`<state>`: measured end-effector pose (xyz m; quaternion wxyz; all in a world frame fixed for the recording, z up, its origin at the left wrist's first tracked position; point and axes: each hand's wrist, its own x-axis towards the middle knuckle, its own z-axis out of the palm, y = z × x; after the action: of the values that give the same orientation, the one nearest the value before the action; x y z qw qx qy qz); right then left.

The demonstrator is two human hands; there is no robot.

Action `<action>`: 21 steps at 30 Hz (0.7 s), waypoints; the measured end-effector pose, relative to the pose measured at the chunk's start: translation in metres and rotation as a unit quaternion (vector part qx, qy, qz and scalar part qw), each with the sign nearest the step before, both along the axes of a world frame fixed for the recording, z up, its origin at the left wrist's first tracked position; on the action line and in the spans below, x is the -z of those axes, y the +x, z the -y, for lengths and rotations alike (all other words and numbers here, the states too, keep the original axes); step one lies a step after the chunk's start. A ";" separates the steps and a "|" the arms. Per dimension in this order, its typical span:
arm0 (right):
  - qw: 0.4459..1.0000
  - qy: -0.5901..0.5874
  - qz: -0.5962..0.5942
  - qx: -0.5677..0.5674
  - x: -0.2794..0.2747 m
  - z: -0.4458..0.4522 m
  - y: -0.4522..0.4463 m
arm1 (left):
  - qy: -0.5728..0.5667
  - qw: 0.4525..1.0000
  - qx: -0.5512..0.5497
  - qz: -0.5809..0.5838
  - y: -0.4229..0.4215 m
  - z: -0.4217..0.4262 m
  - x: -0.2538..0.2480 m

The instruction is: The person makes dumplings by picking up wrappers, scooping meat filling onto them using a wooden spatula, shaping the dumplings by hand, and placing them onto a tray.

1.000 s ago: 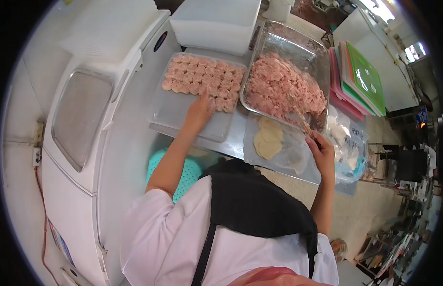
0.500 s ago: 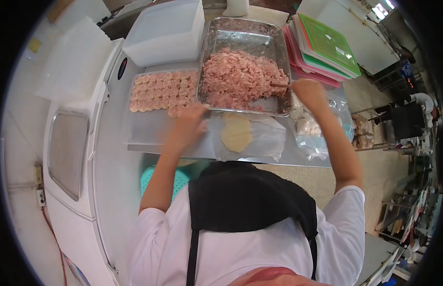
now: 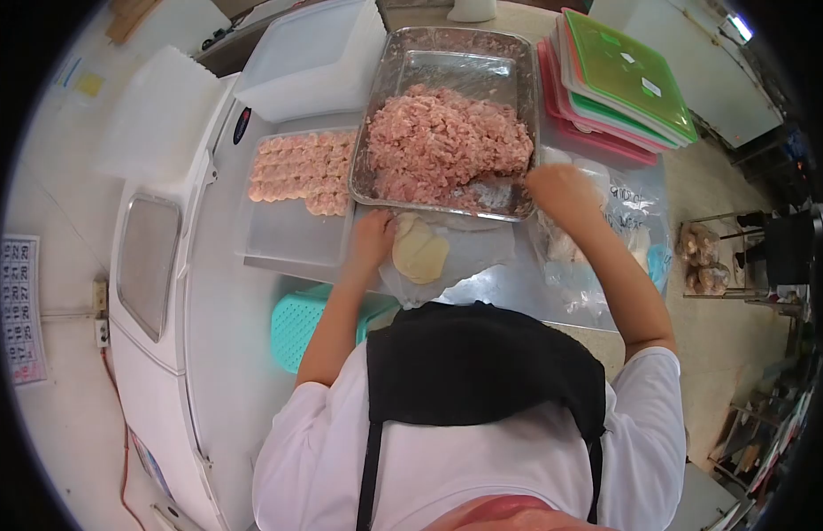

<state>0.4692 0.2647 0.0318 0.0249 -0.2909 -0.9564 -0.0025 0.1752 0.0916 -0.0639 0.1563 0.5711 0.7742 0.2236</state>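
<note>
My left hand [image 3: 373,241] is closed at the left edge of a small pile of round, pale dough wrappers [image 3: 420,252], its fingertips pinching a wrapper. The wrappers lie on a clear plastic sheet [image 3: 487,243]. My right hand [image 3: 560,190] is closed at the right rim of a metal tray [image 3: 442,211], around a thin brown stick that is now mostly hidden by the hand. In the tray is a mound of pink minced meat [image 3: 447,142]. Left of it, rows of filled dumplings [image 3: 301,168] cover the far part of a translucent tray [image 3: 296,239].
Stacked translucent containers [image 3: 314,62] stand at the back left, and coloured lids [image 3: 619,80] at the back right. Plastic bags [image 3: 597,257] lie right of the tray. A teal basket [image 3: 296,327] is below the table edge; a white freezer [image 3: 155,354] is at left.
My left hand has moved from the dumplings to the wrappers and gripped one. My right hand has drawn slightly down and toward me, and the stick shows less. The view has shifted slightly.
</note>
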 end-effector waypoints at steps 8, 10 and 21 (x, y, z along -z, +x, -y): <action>0.999 -0.024 0.034 -0.014 -0.030 -0.002 0.005 | 0.065 0.995 0.037 -0.072 0.054 0.027 -0.015; 0.998 0.003 -0.024 -0.058 -0.004 0.001 0.008 | 0.047 0.998 0.027 -0.024 0.043 0.024 0.000; 0.991 -0.038 -0.078 -0.097 0.033 -0.017 -0.008 | 0.175 0.984 -0.029 0.010 0.042 0.027 -0.028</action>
<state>0.4610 0.2819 -0.0016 0.0887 -0.1970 -0.9746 0.0593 0.2168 0.0648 -0.0358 0.0557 0.5647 0.7377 0.3657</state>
